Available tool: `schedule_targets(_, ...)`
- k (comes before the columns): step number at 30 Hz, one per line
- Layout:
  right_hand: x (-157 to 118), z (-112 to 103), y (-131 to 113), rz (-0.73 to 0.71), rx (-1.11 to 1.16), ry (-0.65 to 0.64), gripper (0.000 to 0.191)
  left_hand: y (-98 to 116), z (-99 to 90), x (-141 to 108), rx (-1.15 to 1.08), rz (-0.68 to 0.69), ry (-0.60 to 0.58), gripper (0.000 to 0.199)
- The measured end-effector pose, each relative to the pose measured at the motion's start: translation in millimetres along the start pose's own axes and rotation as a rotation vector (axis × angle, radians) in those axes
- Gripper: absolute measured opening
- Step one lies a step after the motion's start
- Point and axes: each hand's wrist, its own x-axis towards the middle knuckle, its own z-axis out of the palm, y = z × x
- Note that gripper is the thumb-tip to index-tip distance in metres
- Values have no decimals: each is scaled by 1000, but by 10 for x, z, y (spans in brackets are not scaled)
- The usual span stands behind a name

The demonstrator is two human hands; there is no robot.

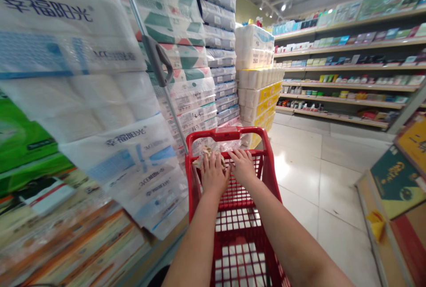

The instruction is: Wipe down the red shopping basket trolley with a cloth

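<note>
A red plastic shopping cart (273,163) stands in front of me, with its wide mesh panels below my arms. My left hand (213,175) is closed over the top of the inner mesh panel, its fingers against a crumpled pale and brown patterned package (193,163). Close beside it, my right hand (243,168) is closed over the same panel's top edge, thumb on the near side. Just beyond the fingers lies a clear plastic wrapping (231,145). The fingertips of both hands are partly hidden.
Stacked white tissue packs (133,145) rise close on the left, with a slanting metal rod (175,116) in front. Toilet-roll packs (256,96) stand ahead. Stocked shelves (346,47) line the back. A tiled aisle floor (299,207) runs right, past cardboard boxes (399,180).
</note>
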Motion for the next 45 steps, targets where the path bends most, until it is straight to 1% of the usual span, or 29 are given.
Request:
schedule_targets(2,-9,9,12,-5,-4,8,43,-13,-7,0,12,3,-40,54)
schedule_targets(4,-20,22,25,-14,-8,18,42,-65,-24,2,28,-30,-64,50)
schedule_targets(7,-35,47,34,-34,-13,28,43,-161,-39,-2,44,-156,-58,55)
schedule_targets(9,-41,70,32,-35,-18,40,42,-199,-36,-8,30,-199,-59,60)
schedule_targets(10,-43,82,30,-34,-23,47,42,-208,-32,-11,12,-186,-71,62)
schedule_targets(13,-54,119,28,-41,-39,66,42,-225,-22,-12,-50,-89,-119,64)
schedule_targets(14,-58,129,30,-45,-45,69,42,-233,-21,-12,-64,-80,-127,64)
schedule_targets(17,-67,146,38,-49,-61,74,43,-261,-26,-14,-77,-123,-109,66)
schedule_targets(18,-68,148,39,-49,-65,75,43,-267,-26,-16,-80,-119,-106,67)
schedule_targets(22,-65,147,32,-48,-73,76,42,-267,-22,-21,-101,40,-143,65)
schedule_targets(23,-64,148,30,-47,-74,75,42,-264,-19,-23,-95,34,-135,62)
schedule_targets(26,-64,157,21,-40,-74,77,42,-236,1,-36,-53,-99,-73,54)
schedule_targets(27,-64,161,19,-36,-74,78,42,-217,11,-44,-42,-111,-67,54)
schedule_targets(28,-64,164,17,-34,-75,78,42,-195,20,-51,-38,-85,-74,55)
schedule_targets(31,-64,169,16,-34,-82,74,43,-147,36,-65,-55,64,-116,60)
schedule_targets(32,-64,168,17,-36,-83,73,43,-146,34,-65,-59,69,-117,60)
schedule_targets(33,-63,167,19,-40,-83,69,42,-155,29,-62,-60,34,-109,59)
schedule_targets(36,-55,162,23,-47,-75,62,42,-202,16,-47,-45,-143,-73,55)
schedule_targets(37,-51,161,22,-47,-72,62,42,-215,16,-43,-42,-157,-75,56)
schedule_targets(40,-41,147,9,-38,-64,58,43,-230,23,-31,-32,-74,-101,60)
schedule_targets(41,-38,137,1,-36,-61,52,43,-232,26,-27,-26,-68,-96,59)
schedule_targets(42,-36,125,-7,-32,-57,44,44,-233,30,-22,-22,-81,-83,58)
schedule_targets(44,-29,93,-27,-22,-46,23,44,-237,42,-8,-15,-176,-46,56)
schedule_targets(45,-24,77,-35,-14,-38,14,44,-238,50,0,-21,-196,-38,57)
